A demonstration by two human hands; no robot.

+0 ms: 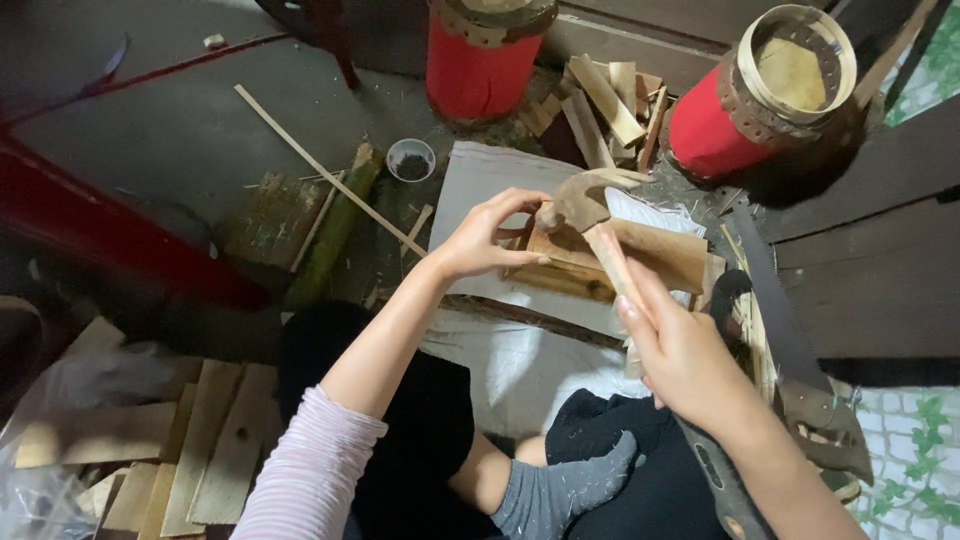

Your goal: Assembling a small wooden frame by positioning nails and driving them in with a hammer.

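My right hand grips the wooden handle of a claw hammer, whose metal head hangs just above a small wooden box. The box rests on a white sheet laid in front of me. My left hand sits at the box's left end, fingers pinched together near the hammer head. Whether something small is held between those fingers is hidden.
Two red cylinders with perforated metal rims stand at the back, with wood scraps between them. A small cup, a thin stick, a saw blade at right, and planks at lower left.
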